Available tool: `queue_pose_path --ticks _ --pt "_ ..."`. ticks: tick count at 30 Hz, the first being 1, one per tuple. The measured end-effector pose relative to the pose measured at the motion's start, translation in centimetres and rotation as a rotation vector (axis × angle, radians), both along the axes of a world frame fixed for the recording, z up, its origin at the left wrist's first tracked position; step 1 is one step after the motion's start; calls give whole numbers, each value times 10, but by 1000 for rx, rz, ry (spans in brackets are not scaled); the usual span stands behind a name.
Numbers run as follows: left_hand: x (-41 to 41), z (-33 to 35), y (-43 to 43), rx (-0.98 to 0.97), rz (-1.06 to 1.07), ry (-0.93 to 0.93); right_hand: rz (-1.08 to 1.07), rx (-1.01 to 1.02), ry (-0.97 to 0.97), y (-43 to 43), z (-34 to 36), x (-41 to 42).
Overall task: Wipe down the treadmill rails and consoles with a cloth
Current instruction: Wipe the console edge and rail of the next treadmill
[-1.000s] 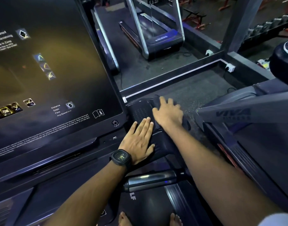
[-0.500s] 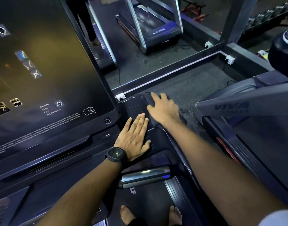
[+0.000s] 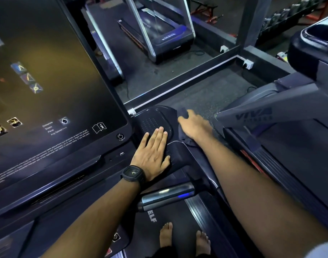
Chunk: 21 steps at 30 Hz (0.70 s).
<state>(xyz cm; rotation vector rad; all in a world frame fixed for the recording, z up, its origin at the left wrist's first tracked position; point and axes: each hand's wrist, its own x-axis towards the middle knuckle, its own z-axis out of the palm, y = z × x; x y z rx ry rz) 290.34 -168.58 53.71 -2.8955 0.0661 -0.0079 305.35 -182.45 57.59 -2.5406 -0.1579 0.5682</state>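
Observation:
My left hand [image 3: 153, 153], with a black watch on the wrist, lies flat with straight fingers on the right wing of the treadmill console [image 3: 155, 120], beside the big dark screen [image 3: 48, 81]. My right hand [image 3: 194, 126] is on a dark cloth [image 3: 184, 113] at the wing's right edge. Its fingers bend over the bunched cloth, and motion blurs the hand. More cloth shows under the wrist. A silver handrail grip [image 3: 165, 197] juts out below the console.
My bare feet [image 3: 183, 239] stand on the belt. A second treadmill [image 3: 271, 116] is close on the right, its console [image 3: 312, 47] at the upper right. A mirror ahead reflects treadmills. White wall sockets [image 3: 247, 64] sit at floor level.
My right hand has slid the cloth rightward from the dotted tray to the wing's right edge, and its fingers have bent. The left hand stays flat in the same spot.

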Motion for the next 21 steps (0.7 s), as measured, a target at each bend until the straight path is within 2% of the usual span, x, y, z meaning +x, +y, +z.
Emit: queue_pose_path --ticks 2,4,6,8,10,11,13,15,17,19,21 --pt "1 0 0 -13 -25 -3 -2 -102 -90 -4 -1 -25" --pt "4 -1 0 -27 -31 -12 135 -221 -299 2 -1 -52" --pt "6 -1 0 -33 -32 -17 241 -237 -432 8 -4 -53" --pt "5 -1 0 -41 -35 -15 194 -173 -305 7 0 -37" --pt "4 -2 -1 -47 -34 -13 35 -96 -132 1 3 -28" --pt "3 -2 -1 -49 -33 -11 -22 -98 -114 -2 3 -33" --pt "3 -2 1 -53 -34 -11 -17 -240 -241 -1 0 -58" --pt "4 -3 1 -53 -36 -21 112 -394 -392 4 -8 -83" --pt "3 -3 1 -55 -39 -14 193 -422 -498 5 -12 -85" --pt "3 -3 1 -59 -41 -13 157 -337 -424 -1 -9 -69" --pt "3 -2 0 -69 -36 8 -3 -250 -259 -8 -6 -62"
